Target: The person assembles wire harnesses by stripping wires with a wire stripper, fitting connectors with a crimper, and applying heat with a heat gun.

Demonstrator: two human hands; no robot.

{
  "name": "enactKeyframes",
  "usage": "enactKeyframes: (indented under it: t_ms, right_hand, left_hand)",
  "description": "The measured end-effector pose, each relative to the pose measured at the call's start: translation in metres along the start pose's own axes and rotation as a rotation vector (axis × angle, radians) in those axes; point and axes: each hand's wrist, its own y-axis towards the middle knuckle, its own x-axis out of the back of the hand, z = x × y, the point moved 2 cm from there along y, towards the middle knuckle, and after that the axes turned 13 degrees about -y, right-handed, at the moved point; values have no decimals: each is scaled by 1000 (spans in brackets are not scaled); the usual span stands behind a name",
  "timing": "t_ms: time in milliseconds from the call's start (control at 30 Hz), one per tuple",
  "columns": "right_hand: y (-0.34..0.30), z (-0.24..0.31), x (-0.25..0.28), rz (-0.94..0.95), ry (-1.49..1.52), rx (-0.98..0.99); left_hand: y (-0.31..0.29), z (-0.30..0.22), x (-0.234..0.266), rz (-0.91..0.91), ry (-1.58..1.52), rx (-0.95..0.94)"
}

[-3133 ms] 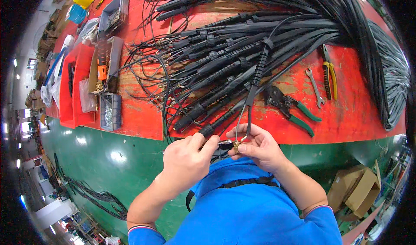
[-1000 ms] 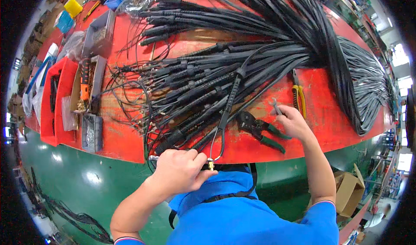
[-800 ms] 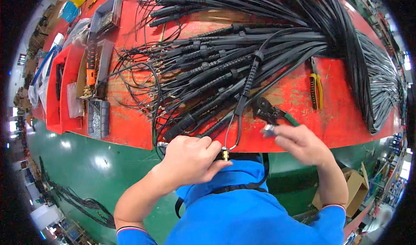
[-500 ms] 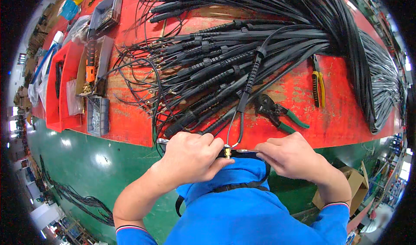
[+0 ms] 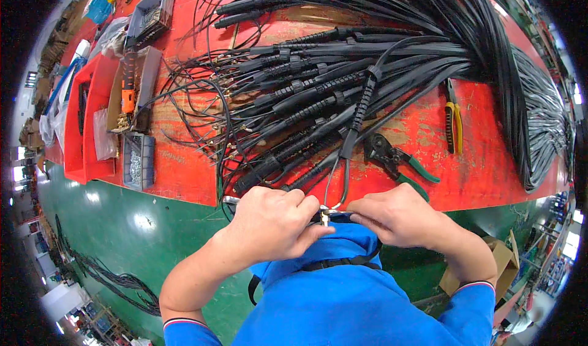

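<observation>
- A slip seemed the main risk: the wrench (image 5: 336, 212), if poorly seated, could jump off the small brass fitting (image 5: 325, 218).
- The black cable (image 5: 345, 184) might twist if the fitting turned unchecked.
- The left hand (image 5: 272, 220) was curled closed around a metal tool (image 5: 230, 199), thumb tip at the fitting.
- The right hand (image 5: 398, 214) pinched the wrench, its wrist angled inward.
- The fitting sat between both hands, just off the near edge of the table (image 5: 184, 174).
</observation>
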Motion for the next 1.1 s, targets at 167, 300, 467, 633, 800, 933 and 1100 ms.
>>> enactKeyframes:
  t_ms: [167, 300, 467, 633, 800, 933, 1100]
  right_hand:
    - [-9, -4, -40, -65, 220, -55]
    - [-9, 3, -83, -233, 571, -137]
    - [-3, -4, -107, -260, 499, -132]
    - [-17, -21, -65, -221, 376, -106]
    - [-19, -9, -7, -63, 89, -88]
    - [-1, 6, 13, -1, -94, -31]
    - [15, 16, 26, 44, -188, -10]
  left_hand:
    - [-1, -1, -3, -10, -100, 71]
    - [-2, 0, -5, -72, -159, 58]
    - [-4, 10, -3, 11, -99, 105]
    - [-5, 9, 4, -10, -88, 38]
    - [-4, 7, 7, -7, -61, 22]
    - [-5, 6, 5, -16, -41, 26]
    - [-7, 5, 3, -48, -29, 23]
